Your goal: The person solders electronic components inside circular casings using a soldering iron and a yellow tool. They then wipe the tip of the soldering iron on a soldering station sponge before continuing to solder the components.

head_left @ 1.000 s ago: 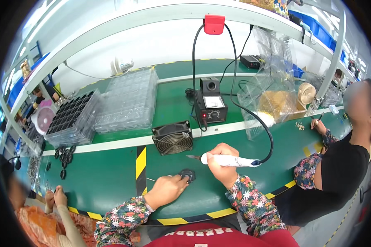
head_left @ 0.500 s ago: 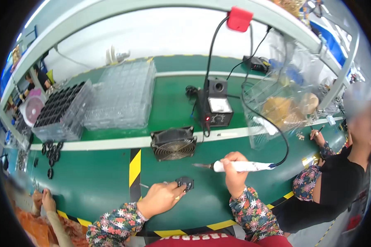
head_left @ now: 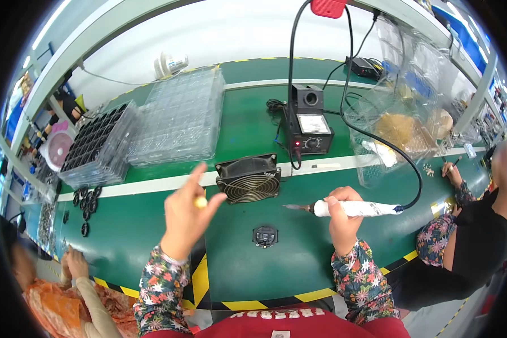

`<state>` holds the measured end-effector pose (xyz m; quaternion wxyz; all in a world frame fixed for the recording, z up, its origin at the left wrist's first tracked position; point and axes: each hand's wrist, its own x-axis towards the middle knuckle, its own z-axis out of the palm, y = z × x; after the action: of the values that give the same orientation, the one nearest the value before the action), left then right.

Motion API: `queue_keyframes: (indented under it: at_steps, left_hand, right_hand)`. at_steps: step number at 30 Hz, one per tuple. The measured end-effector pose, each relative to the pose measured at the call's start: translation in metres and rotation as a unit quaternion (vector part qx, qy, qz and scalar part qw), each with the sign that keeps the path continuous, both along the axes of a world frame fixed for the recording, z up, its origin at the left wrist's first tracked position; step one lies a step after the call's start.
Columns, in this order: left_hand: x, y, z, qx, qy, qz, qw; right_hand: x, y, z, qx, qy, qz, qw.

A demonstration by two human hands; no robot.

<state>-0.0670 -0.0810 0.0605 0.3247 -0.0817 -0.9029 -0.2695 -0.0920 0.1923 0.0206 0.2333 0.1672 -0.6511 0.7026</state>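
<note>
My right hand point(head_left: 342, 219) grips a white-handled soldering iron point(head_left: 372, 209), its metal tip pointing left above the mat. A thick black cable runs from the handle's end. My left hand point(head_left: 187, 217) is raised to the left of the cooling fan point(head_left: 248, 183), index finger and thumb apart. A small yellow spot shows among its fingers, too small to make out. Between my hands, a small round black part point(head_left: 265, 236) with side tabs lies on the green tabletop, touched by neither hand.
Behind the fan stands a black soldering station point(head_left: 311, 135). Clear plastic trays point(head_left: 177, 121) and black-celled trays point(head_left: 98, 138) are stacked at the back left, with black rings point(head_left: 87, 204) nearby. Clear plastic packaging point(head_left: 372, 163) stands right. Co-workers sit on both sides.
My left hand has let go of the round black part and lifted away up and to the left. The view has shifted; my right hand still holds the soldering iron.
</note>
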Motion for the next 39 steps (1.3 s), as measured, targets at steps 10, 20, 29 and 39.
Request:
queue_keyframes:
  at_steps: [10,20,29,39]
  left_hand:
    - [-0.034,-0.006,0.0,0.072,-0.161,-0.029,0.984]
    - [-0.042,-0.007,-0.005,0.155,-0.176,-0.054,0.971]
    - [-0.04,-0.007,-0.001,0.166,-0.174,-0.061,0.969]
    - [-0.044,-0.007,-0.012,0.193,-0.178,-0.063,0.963]
  right_hand:
    - [-0.003,-0.002,0.004,-0.019,0.021,-0.003,1.0]
    - [0.0,-0.002,0.008,0.014,-0.009,0.016,1.0]
    - [0.001,-0.007,0.007,-0.004,-0.021,0.028,0.999]
    - [0.002,-0.008,0.005,-0.034,-0.054,0.068,0.996]
